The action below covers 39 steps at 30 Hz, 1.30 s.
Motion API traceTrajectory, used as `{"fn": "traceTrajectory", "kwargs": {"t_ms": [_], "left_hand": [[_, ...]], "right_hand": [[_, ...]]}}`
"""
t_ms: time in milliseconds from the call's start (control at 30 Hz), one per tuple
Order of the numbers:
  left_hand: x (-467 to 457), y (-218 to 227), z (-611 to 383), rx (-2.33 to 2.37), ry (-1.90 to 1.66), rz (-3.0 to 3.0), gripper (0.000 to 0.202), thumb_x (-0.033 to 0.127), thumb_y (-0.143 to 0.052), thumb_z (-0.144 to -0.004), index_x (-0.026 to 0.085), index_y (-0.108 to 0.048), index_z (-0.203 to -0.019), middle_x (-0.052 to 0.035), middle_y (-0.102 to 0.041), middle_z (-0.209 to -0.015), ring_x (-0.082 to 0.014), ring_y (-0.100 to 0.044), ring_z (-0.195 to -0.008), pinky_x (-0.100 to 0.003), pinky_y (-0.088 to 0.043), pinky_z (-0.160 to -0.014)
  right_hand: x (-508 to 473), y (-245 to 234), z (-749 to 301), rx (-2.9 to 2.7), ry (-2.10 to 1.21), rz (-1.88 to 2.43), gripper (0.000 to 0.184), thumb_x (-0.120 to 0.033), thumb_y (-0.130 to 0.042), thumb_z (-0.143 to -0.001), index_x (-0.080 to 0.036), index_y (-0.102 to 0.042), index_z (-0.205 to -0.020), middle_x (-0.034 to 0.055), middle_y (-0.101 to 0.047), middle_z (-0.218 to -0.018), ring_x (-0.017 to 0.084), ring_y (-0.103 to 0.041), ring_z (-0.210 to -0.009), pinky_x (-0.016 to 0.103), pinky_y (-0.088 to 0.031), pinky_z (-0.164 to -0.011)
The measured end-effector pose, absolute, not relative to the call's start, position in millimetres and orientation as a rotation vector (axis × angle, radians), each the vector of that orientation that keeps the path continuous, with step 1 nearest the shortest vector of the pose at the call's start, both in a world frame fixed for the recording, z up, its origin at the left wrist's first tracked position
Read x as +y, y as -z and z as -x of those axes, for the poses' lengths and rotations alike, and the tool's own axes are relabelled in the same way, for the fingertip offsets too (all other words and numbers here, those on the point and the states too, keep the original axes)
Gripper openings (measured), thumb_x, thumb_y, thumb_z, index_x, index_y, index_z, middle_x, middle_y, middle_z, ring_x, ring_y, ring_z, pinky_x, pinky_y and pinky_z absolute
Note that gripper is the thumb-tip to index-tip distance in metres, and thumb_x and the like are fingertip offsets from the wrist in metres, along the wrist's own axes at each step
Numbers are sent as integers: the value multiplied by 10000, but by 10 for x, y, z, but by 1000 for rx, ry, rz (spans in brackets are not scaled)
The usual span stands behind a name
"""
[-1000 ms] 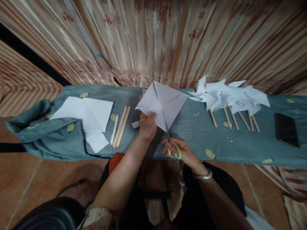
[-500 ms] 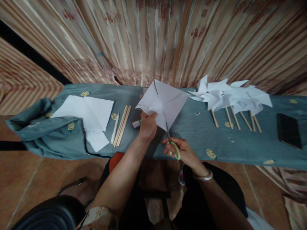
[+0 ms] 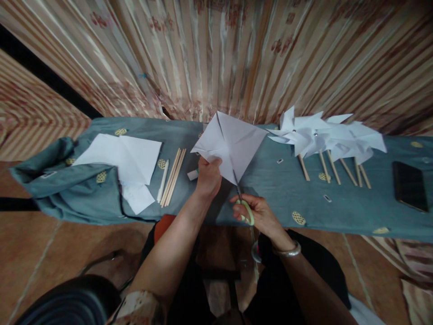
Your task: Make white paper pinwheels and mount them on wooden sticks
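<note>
Across the desk lie three loose sticks, one white pen, one phone and overlapping pinwheels (six handles show); between them, the left grip pinches one slit paper square, the right grip clasps scissors.

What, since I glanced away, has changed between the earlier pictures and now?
The right hand has drawn the scissors' green handles slightly closer together. Nothing was picked up or let go: the left hand keeps hold of the paper; pinwheels and loose sticks stayed put.
</note>
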<state>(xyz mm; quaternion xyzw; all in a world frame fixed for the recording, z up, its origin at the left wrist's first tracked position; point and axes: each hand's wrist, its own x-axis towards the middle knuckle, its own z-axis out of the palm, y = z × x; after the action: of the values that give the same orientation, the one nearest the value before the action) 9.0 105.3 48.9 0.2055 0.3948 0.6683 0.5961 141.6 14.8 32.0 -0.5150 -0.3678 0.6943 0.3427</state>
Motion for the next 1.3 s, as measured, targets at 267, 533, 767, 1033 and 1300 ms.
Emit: {"fn": "traceTrajectory", "kwargs": {"t_ms": [267, 533, 767, 1033, 1300], "left_hand": [[1009, -494, -125, 884, -1528, -503, 223, 116, -659, -565, 216, -555, -735, 48, -612, -674, -152, -641, -764, -268, -475, -765], [1005, -441, -126, 836, -1532, -546, 260, 134, -666, -562, 228, -524, -758, 64, -614, -688, -123, -618, -695, -240, -466, -713], [1020, -425, -126, 842, -1538, -561, 249, 112, -638, -572, 229, -539, -769, 64, -604, -663, -131, -622, -683, -248, -473, -698], [1013, -426, -112, 868, -1530, -562, 219, 98, -631, -605, 225, -523, -746, 50, -619, -727, -135, -649, -771, -254, -481, -767], [1016, -393, -121, 852, -1529, -606, 210, 133, -641, -588, 225, -554, -755, 57, -596, -682, -122, -599, -686, -250, -469, -727]], "right_hand": [[149, -318, -1435, -982, -1753, 1330, 446, -544, -849, -582, -199, -678, -806, -41, -625, -581, 93, -544, -486, 213, -437, -474], [156, -289, -1442, -960, -1747, 1351, 494, -564, -859, -547, -188, -675, -810, -45, -610, -567, 82, -543, -477, 200, -435, -467], [171, -275, -1421, -925, -1740, 1376, 486, -541, -877, -511, -192, -676, -782, -53, -594, -535, 73, -506, -446, 201, -404, -445], [170, -291, -1402, -893, -1716, 1356, 473, -523, -890, -480, -189, -672, -733, -52, -590, -517, 70, -487, -432, 204, -398, -439], [159, -245, -1415, -908, -1695, 1359, 469, -523, -884, -505, -188, -678, -761, -50, -592, -534, 67, -489, -439, 197, -393, -435]]}}
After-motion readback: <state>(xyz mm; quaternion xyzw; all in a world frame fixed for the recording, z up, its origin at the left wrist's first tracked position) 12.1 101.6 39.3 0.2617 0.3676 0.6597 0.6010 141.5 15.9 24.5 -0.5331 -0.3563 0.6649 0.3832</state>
